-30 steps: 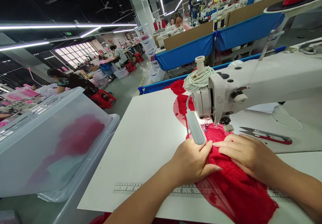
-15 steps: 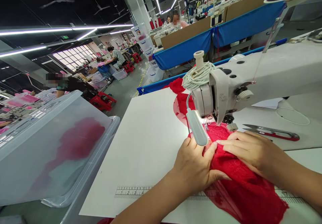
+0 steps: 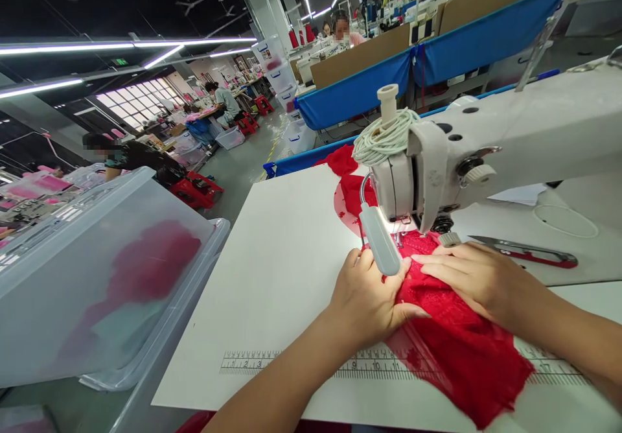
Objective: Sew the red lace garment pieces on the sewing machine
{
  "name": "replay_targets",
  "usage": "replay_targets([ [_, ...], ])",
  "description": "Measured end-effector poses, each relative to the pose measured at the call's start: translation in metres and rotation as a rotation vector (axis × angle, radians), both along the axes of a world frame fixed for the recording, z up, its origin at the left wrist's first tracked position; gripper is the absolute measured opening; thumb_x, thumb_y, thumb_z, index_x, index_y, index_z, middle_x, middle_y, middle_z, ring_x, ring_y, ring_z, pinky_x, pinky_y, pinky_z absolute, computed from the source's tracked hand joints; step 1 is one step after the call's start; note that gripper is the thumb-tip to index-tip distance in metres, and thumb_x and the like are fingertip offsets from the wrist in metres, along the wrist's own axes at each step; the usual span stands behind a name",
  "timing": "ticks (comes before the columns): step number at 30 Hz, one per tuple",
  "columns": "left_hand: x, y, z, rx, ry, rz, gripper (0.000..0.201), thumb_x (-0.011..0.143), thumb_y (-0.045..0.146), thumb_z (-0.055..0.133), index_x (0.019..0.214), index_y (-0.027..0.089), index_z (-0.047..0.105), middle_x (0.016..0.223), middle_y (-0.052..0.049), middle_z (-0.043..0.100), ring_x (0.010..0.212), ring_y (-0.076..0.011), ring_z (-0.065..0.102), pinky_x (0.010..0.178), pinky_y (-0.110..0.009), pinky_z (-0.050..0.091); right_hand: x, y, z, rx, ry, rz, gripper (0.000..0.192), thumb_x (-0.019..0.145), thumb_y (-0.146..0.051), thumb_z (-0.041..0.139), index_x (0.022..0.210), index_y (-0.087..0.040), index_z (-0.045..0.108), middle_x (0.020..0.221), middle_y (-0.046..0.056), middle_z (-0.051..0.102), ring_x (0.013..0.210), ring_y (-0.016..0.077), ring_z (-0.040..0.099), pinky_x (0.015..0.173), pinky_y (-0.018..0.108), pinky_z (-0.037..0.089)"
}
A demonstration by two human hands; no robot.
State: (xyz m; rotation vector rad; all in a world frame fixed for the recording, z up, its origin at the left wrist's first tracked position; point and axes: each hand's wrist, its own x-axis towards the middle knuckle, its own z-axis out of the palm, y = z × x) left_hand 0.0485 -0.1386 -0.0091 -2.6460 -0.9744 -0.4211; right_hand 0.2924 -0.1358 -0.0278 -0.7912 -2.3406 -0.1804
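A piece of red lace fabric [image 3: 451,349] lies on the white sewing table [image 3: 286,271] and runs under the head of a white sewing machine [image 3: 486,148]. My left hand [image 3: 369,297] presses flat on the fabric's left edge, just below the machine's small lamp [image 3: 380,242]. My right hand [image 3: 473,277] lies flat on the fabric to the right, fingers pointing toward the needle. More red fabric [image 3: 347,180] trails out behind the machine. The needle is hidden behind the lamp.
A printed ruler [image 3: 301,363] runs along the table's front. Red-handled thread snips [image 3: 529,251] lie right of the machine. A clear plastic bin [image 3: 92,277] with red fabric inside stands at the left. Other people work at stations behind.
Both hands have shifted slightly up and forward with the fabric toward the needle; the view has tilted a little.
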Motion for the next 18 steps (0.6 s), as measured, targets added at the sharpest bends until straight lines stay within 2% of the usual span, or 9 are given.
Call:
replay_targets([
  [5, 0.0, 0.007, 0.004, 0.003, -0.054, -0.005, 0.084, 0.099, 0.076, 0.014, 0.125, 0.019, 0.07, 0.114, -0.016, 0.07, 0.095, -0.0278, 0.061, 0.09, -0.045, 0.046, 0.002, 0.004, -0.005, -0.005, -0.015, -0.012, 0.043, 0.086, 0.001, 0.039, 0.112, -0.019, 0.067, 0.11, 0.007, 0.076, 0.097, 0.0227, 0.064, 0.08, 0.037, 0.049],
  [8, 0.0, 0.012, 0.007, -0.041, -0.038, -0.073, 0.086, 0.098, 0.077, 0.016, 0.116, 0.015, 0.072, 0.11, -0.017, 0.069, 0.099, -0.0287, 0.06, 0.094, -0.046, 0.046, 0.004, 0.003, -0.005, 0.007, -0.047, -0.001, 0.046, 0.087, 0.001, 0.038, 0.118, -0.019, 0.065, 0.119, 0.007, 0.075, 0.103, 0.0228, 0.063, 0.083, 0.038, 0.047],
  [10, 0.0, 0.015, 0.008, -0.084, -0.007, -0.165, 0.086, 0.099, 0.075, 0.014, 0.112, 0.011, 0.07, 0.103, -0.016, 0.068, 0.096, -0.0269, 0.061, 0.088, -0.042, 0.049, 0.004, 0.001, -0.002, 0.017, -0.063, 0.023, 0.048, 0.087, 0.002, 0.037, 0.118, -0.02, 0.066, 0.12, 0.006, 0.074, 0.104, 0.0228, 0.063, 0.084, 0.038, 0.046],
  [12, 0.0, 0.016, 0.009, -0.122, 0.023, -0.228, 0.082, 0.103, 0.068, 0.011, 0.105, 0.011, 0.069, 0.09, -0.012, 0.066, 0.085, -0.0234, 0.062, 0.075, -0.036, 0.051, 0.004, 0.0, 0.001, 0.008, -0.056, 0.057, 0.046, 0.088, 0.002, 0.036, 0.114, -0.021, 0.067, 0.114, 0.005, 0.076, 0.104, 0.0227, 0.062, 0.086, 0.039, 0.044],
  [15, 0.001, 0.013, 0.011, -0.17, 0.043, -0.199, 0.075, 0.107, 0.06, 0.01, 0.092, 0.014, 0.067, 0.077, -0.007, 0.06, 0.07, -0.0198, 0.058, 0.064, -0.033, 0.049, 0.005, -0.002, 0.001, -0.02, -0.032, 0.086, 0.039, 0.094, -0.002, 0.036, 0.108, -0.021, 0.067, 0.104, 0.004, 0.077, 0.102, 0.0217, 0.063, 0.088, 0.041, 0.042],
  [18, 0.004, 0.007, 0.015, -0.205, 0.018, -0.123, 0.077, 0.106, 0.06, 0.006, 0.107, 0.011, 0.066, 0.081, -0.008, 0.061, 0.069, -0.0201, 0.058, 0.06, -0.033, 0.05, 0.006, -0.003, -0.001, -0.042, -0.025, 0.075, 0.038, 0.099, -0.005, 0.033, 0.105, -0.021, 0.067, 0.105, 0.005, 0.077, 0.103, 0.0211, 0.065, 0.09, 0.041, 0.041],
])
